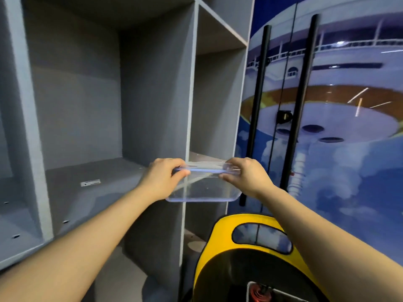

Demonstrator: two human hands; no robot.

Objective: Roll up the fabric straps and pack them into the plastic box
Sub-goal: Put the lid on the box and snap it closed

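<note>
Grey shelving, one clear plastic box, left hand and right hand gripping it

A storage or display room is suggested, though the kind cannot be told surely. Grey open shelving is seen beside glass doors with black bar handles, covered by a ship picture.

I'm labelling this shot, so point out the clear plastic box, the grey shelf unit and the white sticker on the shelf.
clear plastic box (pixel 205 190): head view, on its transparent side wall.
grey shelf unit (pixel 189 94): head view, on the upright divider's front edge.
white sticker (pixel 90 183): head view, on its middle.
</note>
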